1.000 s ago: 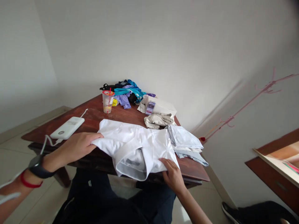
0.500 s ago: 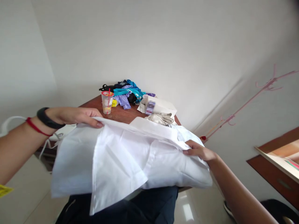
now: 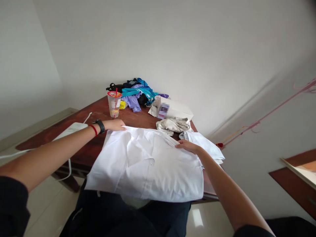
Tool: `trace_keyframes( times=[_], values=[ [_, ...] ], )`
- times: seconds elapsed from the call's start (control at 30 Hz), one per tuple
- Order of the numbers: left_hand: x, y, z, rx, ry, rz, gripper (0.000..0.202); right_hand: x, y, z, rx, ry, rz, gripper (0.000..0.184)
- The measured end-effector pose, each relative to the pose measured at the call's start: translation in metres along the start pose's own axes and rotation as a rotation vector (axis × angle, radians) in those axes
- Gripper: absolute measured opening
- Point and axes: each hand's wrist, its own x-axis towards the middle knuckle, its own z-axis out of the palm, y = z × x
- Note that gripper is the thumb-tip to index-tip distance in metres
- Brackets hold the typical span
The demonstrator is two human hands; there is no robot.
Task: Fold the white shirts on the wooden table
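Observation:
A white shirt [image 3: 148, 161] lies spread flat on the dark wooden table [image 3: 98, 112], its near edge hanging over the table's front. My left hand [image 3: 114, 125] rests on the shirt's far left corner, fingers pinching the cloth. At the shirt's far right edge my right hand [image 3: 186, 145] presses down on the fabric. A black watch and a red band are on my left wrist.
A folded pale blue garment [image 3: 207, 146] lies right of the shirt, a beige cloth [image 3: 172, 125] and a white box [image 3: 172, 108] behind it. A plastic cup with a red straw [image 3: 114, 103], a heap of coloured clothes [image 3: 137, 93] and a white power bank [image 3: 70, 130] sit further off.
The shirt was lifted off the table, turned over and laid down flat. Both hands moved from its near edge to its far corners.

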Motion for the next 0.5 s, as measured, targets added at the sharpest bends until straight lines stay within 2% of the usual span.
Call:
trace_keyframes(
  times=[0.1, 0.17, 0.27, 0.37, 0.43, 0.5],
  values=[
    [0.004, -0.006, 0.017, 0.223, 0.201, 0.004, 0.027, 0.017, 0.009, 0.004, -0.003, -0.05, 0.001, 0.03],
    [-0.003, -0.004, 0.025, 0.289, 0.277, 0.11, 0.038, 0.022, 0.014, 0.003, -0.039, -0.084, -0.022, 0.032],
    [-0.018, 0.003, 0.034, 0.285, 0.216, 0.374, 0.054, 0.022, 0.019, 0.002, -0.142, -0.099, -0.079, 0.036],
    [-0.025, 0.012, 0.048, 0.265, 0.156, 0.51, 0.062, 0.015, 0.021, 0.005, -0.187, -0.05, -0.094, 0.041],
    [-0.021, 0.016, 0.058, 0.259, 0.167, 0.558, 0.054, 0.009, 0.022, 0.008, -0.2, 0.008, -0.093, 0.044],
    [-0.012, 0.017, 0.065, 0.242, 0.183, 0.585, 0.03, 0.0, 0.021, 0.011, -0.225, 0.07, -0.092, 0.046]
  ],
)
